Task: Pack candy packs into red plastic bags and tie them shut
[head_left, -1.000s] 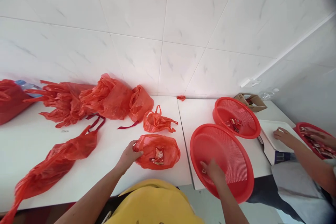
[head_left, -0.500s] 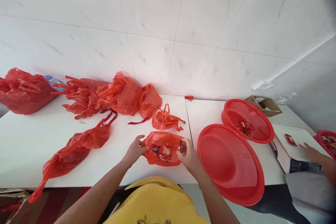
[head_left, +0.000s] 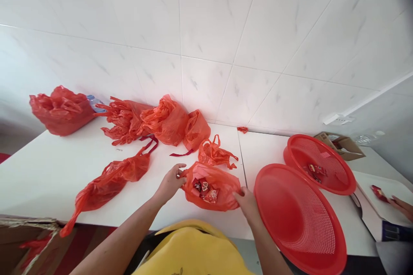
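The person's left hand (head_left: 170, 184) and right hand (head_left: 248, 202) hold a thin, translucent red plastic bag (head_left: 227, 182) that sits mouth-up on a white desk (head_left: 64, 167), in front of the person's yellow top (head_left: 193, 249). The left fingers pinch the bag's left rim, and the right fingers grip its right rim, so the mouth is spread wide between them. A few small red printed packets (head_left: 210, 196) lie loosely together inside.

Just behind the open bag sits a crumpled red plastic bag with looped handles (head_left: 214, 153). To the left lies a long, twisted red plastic bag (head_left: 111, 180), and farther back a bulging red plastic bag (head_left: 171, 122) stands among others near a white tiled wall (head_left: 206, 21).

To the right, near the right hand, a large round red plastic basket with perforated sides (head_left: 290, 210) tilts at the desk's front edge. Behind it, a second round red basket (head_left: 338, 163) holds several red packets (head_left: 318, 170). Farther right, a co-worker's hand (head_left: 402, 207) is beside a red packet on a white tray (head_left: 392, 187).
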